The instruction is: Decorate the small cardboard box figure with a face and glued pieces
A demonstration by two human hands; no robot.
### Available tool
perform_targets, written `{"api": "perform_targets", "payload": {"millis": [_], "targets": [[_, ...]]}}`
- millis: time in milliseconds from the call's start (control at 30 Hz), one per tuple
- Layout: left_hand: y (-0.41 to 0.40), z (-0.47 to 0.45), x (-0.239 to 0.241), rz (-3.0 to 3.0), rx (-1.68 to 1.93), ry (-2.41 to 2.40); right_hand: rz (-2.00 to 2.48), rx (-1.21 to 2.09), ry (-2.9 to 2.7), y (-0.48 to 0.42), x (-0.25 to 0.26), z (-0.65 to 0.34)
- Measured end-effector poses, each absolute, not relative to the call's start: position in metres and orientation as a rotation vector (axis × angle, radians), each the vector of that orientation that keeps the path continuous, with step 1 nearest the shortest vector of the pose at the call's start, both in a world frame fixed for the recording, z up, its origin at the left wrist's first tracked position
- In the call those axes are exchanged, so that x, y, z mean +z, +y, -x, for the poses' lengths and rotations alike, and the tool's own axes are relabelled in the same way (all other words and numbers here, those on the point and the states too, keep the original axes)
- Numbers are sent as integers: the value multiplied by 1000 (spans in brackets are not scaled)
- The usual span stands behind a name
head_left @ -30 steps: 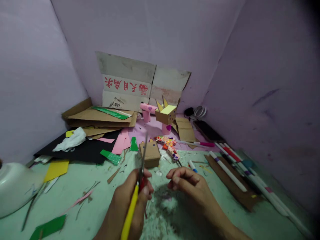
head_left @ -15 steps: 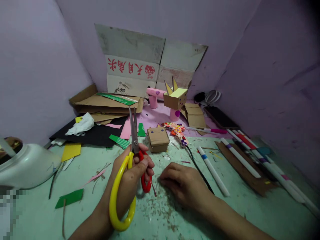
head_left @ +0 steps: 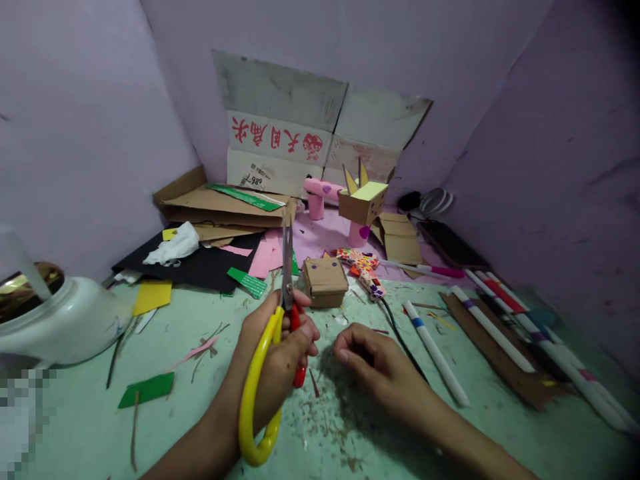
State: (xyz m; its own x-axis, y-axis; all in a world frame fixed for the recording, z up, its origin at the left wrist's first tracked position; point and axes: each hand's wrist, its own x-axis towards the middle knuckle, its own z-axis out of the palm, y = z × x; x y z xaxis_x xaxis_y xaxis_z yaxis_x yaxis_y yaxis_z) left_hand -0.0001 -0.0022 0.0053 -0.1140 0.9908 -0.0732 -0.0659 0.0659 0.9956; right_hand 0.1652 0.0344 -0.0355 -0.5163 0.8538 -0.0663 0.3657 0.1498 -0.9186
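Note:
My left hand (head_left: 273,363) grips a pair of scissors (head_left: 280,333) with a yellow and a red handle; the blades point up and away and are closed. My right hand (head_left: 375,363) rests on the green table (head_left: 200,427) just to the right, fingers curled in a loose pinch; whether anything is in them I cannot make out. A small brown cardboard box (head_left: 325,282) sits just beyond both hands.
A white jug (head_left: 60,323) stands at the left. Black, yellow, pink and green paper scraps (head_left: 200,267) and flattened cardboard (head_left: 225,203) lie behind. White marker pens (head_left: 435,353) and a brown strip lie at the right. A cardboard animal figure (head_left: 363,203) stands on pink legs in front of a propped cardboard box.
The scissors have gone from slightly parted blades to closed. The view has shifted a little, so everything sits further right. My right hand stays in much the same place.

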Motion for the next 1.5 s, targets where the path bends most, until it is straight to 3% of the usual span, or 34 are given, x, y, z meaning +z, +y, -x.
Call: {"api": "perform_targets", "payload": {"millis": [100,267,900,1367,1500], "targets": [[-8,-6,7,-1211,1198,1373,1184,1787,-1391,34,-33,-166],[-14,-19,7,-1269,1061,1435,1104,1941,-1215,28,-34,-164],[-13,-24,0,-1346,1088,1552,1141,1548,-1352,18,-28,-157],[-9,-25,6,-1148,1158,1506,1235,1622,-1271,24,-24,-163],[-9,-20,12,-1150,1178,1541,1294,1397,-1403,32,-26,-173]]}}
